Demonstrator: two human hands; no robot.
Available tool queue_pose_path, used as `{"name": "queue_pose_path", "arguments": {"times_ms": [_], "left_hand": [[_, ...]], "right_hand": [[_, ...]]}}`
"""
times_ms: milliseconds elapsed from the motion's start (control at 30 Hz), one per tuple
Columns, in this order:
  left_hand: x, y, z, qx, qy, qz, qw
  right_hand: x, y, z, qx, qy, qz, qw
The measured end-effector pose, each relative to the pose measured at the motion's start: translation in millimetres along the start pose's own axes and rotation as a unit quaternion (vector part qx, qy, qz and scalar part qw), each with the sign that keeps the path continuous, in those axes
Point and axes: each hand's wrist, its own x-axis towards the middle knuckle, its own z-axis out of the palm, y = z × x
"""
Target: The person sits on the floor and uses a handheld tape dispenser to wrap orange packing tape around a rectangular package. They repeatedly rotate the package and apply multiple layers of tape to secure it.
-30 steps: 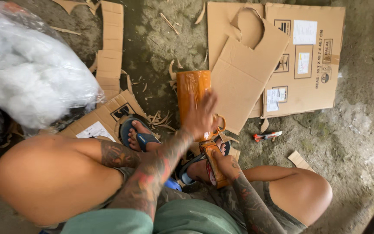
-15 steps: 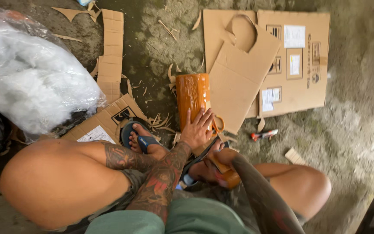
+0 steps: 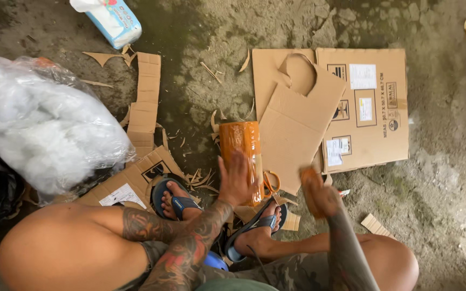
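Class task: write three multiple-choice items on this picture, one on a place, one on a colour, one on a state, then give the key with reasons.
1. Where does the plastic bag of white stuffing lie?
A. at the person's left
B. on the cardboard sheet
C. between the feet

2. What colour is the block under the left hand?
A. blue
B. orange
C. white

3. How is the left hand?
A. clenched in a fist
B. raised in the air
C. flat on the block

Key: 1 A, it fills the picture's left. 2 B, its wrapped surface is orange. 3 C, palm and fingers press it.
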Motion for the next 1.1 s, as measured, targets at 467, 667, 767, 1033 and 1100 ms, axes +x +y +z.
{"name": "queue_pose_path", "arguments": {"times_ms": [467, 667, 767, 1033, 1100], "left_hand": [[11.8, -14.7, 25.5, -0.046, 0.049, -0.140, 0.988], [5.2, -14.8, 32.4, -0.022, 0.026, -0.128, 0.991], [6.0, -11.6, 36.5, -0.008, 0.036, -0.132, 0.991], [5.8, -6.5, 38.6, -0.017, 0.056, -0.146, 0.988], [6.9, -7.1, 36.5, -0.022, 0.050, -0.154, 0.987]], "right_hand": [[49.7, -34.1, 66.7, -0.013, 0.450, 0.144, 0.881], [10.4, -44.0, 107.2, 0.162, 0.271, -0.141, 0.938], [-8.3, -56.8, 126.1, 0.136, 0.293, -0.158, 0.933], [-10.1, -71.0, 139.1, 0.147, 0.324, -0.157, 0.921], [-12.5, -76.1, 136.0, 0.147, 0.346, -0.182, 0.909]]}}
